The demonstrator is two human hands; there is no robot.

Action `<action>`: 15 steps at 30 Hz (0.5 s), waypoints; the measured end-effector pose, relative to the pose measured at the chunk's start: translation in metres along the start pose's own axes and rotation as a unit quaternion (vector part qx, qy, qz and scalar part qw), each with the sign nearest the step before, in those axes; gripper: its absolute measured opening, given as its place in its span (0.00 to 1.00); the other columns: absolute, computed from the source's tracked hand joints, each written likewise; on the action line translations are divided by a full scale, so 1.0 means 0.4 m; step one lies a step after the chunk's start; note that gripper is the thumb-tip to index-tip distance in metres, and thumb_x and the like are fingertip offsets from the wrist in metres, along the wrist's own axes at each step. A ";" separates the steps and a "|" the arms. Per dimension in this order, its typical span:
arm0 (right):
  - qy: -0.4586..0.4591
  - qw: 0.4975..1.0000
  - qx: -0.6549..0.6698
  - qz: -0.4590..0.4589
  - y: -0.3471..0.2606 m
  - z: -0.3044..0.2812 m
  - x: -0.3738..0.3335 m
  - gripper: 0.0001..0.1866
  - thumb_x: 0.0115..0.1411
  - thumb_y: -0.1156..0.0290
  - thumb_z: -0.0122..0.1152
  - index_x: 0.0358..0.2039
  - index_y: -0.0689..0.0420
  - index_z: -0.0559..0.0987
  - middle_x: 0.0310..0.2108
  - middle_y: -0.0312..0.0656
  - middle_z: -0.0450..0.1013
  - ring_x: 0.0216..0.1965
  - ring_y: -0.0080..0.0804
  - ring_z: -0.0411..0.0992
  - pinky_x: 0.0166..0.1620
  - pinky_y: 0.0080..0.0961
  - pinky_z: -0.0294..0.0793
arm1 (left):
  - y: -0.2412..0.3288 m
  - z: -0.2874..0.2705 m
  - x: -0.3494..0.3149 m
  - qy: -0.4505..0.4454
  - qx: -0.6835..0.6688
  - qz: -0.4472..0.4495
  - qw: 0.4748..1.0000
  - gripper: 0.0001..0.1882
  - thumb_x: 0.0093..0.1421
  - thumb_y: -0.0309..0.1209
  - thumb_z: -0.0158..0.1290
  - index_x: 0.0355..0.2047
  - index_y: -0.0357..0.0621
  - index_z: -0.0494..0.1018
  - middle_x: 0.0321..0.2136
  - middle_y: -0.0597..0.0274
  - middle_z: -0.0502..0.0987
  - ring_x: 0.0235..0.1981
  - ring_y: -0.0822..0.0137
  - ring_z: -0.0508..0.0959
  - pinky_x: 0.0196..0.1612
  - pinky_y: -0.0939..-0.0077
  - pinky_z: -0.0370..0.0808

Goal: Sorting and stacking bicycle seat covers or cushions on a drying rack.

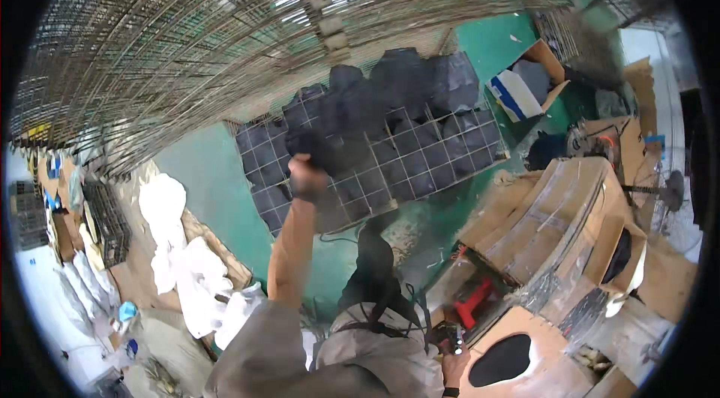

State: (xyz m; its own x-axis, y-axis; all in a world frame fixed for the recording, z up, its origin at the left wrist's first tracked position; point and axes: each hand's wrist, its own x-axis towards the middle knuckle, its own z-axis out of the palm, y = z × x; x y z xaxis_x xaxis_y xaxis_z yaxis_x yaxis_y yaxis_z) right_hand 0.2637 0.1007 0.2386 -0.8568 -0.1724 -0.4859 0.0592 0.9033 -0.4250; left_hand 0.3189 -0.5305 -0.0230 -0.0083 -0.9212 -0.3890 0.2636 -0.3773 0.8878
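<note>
My left hand (pixel 307 175) reaches forward over a wire rack and is smeared by motion. A dark, blurred piece (pixel 341 145), which looks like black sheet material, is at its fingers and moves with it. Beneath lies the wire grid rack (pixel 420 162), covered with several flat black pieces (pixel 459 122). Low on the right, my right hand (pixel 454 368) is closed around a small black and silver thing (pixel 454 339) whose kind I cannot make out. Next to it sits a red object (pixel 474 302) in an open box. A black oval piece (pixel 501 359) lies on cardboard right of that hand.
Stacked wire racks (pixel 187 46) rise along the far side. An open carton (pixel 529 83) with black pieces stands far right. Large cardboard boxes (pixel 540 210) crowd the right. White bags (pixel 199 278) lie at left on the green floor (pixel 206 184).
</note>
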 end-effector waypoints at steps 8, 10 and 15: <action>-0.045 0.998 0.003 0.035 -0.131 -0.046 0.079 0.16 0.53 0.68 0.64 0.40 0.65 0.81 0.24 0.47 0.75 0.25 0.37 0.71 0.31 0.37 0.70 | 0.034 -0.084 0.223 0.079 -0.268 -0.242 0.929 0.17 0.48 0.30 0.59 0.40 0.41 0.75 0.34 0.60 0.81 0.31 0.54 0.81 0.34 0.59 0.79; -0.046 0.999 0.016 0.004 -0.113 -0.046 0.101 0.16 0.53 0.70 0.64 0.41 0.65 0.81 0.25 0.47 0.76 0.26 0.35 0.71 0.32 0.36 0.71 | -0.023 -0.279 0.262 -0.026 0.345 -0.069 0.936 0.23 0.54 0.35 0.57 0.51 0.43 0.73 0.41 0.55 0.81 0.38 0.49 0.82 0.39 0.53 0.80; -0.076 0.996 0.021 0.045 -0.208 -0.070 0.074 0.22 0.56 0.71 0.62 0.52 0.65 0.78 0.33 0.55 0.79 0.33 0.43 0.77 0.39 0.36 0.75 | -0.269 -0.336 0.043 -0.279 0.806 0.171 0.494 0.12 0.53 0.37 0.57 0.37 0.47 0.78 0.33 0.50 0.80 0.34 0.46 0.82 0.35 0.54 0.79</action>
State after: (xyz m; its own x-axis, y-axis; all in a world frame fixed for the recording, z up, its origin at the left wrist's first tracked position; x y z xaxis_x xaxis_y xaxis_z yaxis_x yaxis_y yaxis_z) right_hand 0.2191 0.0313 0.2808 -0.7595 -0.1515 -0.6326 0.1569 0.9011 -0.4042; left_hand 0.4201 -0.4929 -0.1581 -0.6124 -0.6704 -0.4190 -0.7640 0.6381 0.0958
